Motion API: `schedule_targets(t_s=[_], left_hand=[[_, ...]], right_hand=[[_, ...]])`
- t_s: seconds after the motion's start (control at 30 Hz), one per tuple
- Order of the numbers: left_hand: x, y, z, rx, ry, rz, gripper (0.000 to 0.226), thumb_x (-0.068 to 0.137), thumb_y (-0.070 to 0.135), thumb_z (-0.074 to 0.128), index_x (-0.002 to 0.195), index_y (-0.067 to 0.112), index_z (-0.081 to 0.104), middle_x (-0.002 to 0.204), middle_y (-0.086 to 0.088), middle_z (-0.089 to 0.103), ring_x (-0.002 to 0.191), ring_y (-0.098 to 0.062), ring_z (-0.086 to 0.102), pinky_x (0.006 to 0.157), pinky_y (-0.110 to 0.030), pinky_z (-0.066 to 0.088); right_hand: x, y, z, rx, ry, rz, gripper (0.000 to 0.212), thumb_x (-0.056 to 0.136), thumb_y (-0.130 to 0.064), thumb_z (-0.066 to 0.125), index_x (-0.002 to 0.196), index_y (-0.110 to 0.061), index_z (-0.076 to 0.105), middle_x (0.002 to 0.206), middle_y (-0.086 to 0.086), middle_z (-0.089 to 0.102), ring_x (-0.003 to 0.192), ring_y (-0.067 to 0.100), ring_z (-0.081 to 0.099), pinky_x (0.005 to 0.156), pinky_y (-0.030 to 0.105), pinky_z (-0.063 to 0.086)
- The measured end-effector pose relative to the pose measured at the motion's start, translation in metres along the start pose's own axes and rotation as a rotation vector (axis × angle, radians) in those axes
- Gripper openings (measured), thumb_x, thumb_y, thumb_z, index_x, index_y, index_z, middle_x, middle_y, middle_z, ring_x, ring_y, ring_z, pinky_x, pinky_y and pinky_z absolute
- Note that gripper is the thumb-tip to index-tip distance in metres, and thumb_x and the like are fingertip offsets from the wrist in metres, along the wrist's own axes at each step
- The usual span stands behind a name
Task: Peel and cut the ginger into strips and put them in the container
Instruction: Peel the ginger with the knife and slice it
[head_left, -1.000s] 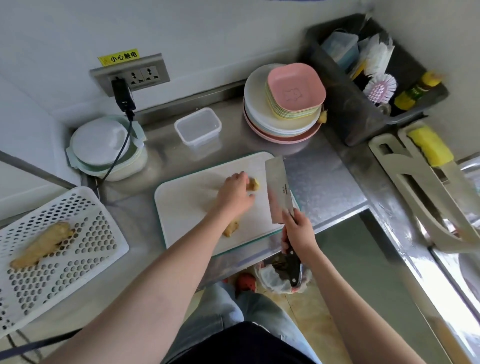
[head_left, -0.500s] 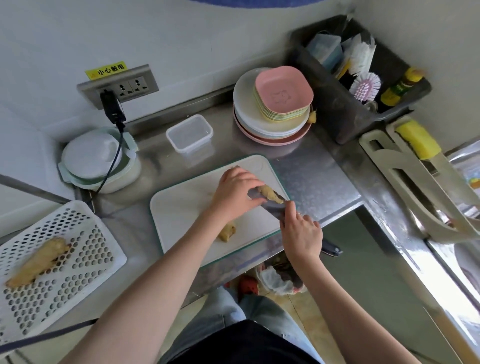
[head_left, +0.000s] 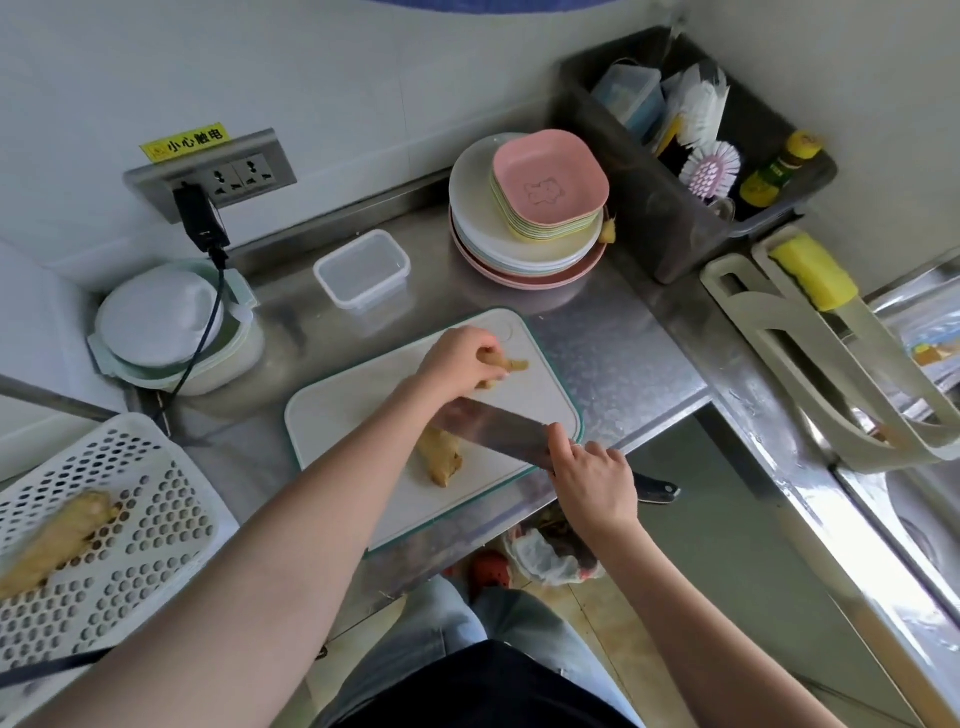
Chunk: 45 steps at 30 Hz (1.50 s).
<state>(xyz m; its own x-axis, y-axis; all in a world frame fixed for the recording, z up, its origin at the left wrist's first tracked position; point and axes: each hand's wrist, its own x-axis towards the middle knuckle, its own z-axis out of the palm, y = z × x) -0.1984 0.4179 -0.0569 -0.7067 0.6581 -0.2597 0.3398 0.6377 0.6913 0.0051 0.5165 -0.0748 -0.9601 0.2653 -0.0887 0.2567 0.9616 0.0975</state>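
A white cutting board (head_left: 358, 415) lies on the steel counter. My left hand (head_left: 457, 358) holds a small ginger piece (head_left: 511, 365) near the board's far right corner. My right hand (head_left: 592, 478) grips a cleaver (head_left: 498, 434) by its handle, index finger along the spine; the blade lies nearly flat over the board, pointing left. A larger ginger piece (head_left: 441, 457) rests on the board under the blade and my left forearm. An empty clear container (head_left: 363, 270) stands behind the board.
A white perforated basket (head_left: 145, 545) at left holds another ginger root (head_left: 57, 535). A lidded bowl (head_left: 166, 327) and a plugged cable (head_left: 208, 322) stand at back left. Stacked plates (head_left: 524, 228) and a dark bin (head_left: 675, 171) stand at back right. A dish rack (head_left: 810, 374) sits on the right.
My left hand has lifted a small ginger piece toward the board's far corner. The cleaver has swung from pointing away to lying across the board, blade pointing left.
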Motion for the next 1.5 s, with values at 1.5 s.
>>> schedule_targets(t_s=[1.5], left_hand=[[0.051, -0.020, 0.012, -0.029, -0.075, -0.161, 0.066, 0.075, 0.023, 0.074, 0.136, 0.025, 0.049, 0.128, -0.009, 0.057, 0.118, -0.026, 0.053, 0.101, -0.030, 0.041]], right_hand=[[-0.050, 0.000, 0.001, 0.373, -0.190, 0.695, 0.022, 0.097, -0.034, 0.049, 0.109, -0.019, 0.038, 0.078, -0.002, 0.065, 0.069, 0.028, 0.064, 0.052, 0.030, 0.037]])
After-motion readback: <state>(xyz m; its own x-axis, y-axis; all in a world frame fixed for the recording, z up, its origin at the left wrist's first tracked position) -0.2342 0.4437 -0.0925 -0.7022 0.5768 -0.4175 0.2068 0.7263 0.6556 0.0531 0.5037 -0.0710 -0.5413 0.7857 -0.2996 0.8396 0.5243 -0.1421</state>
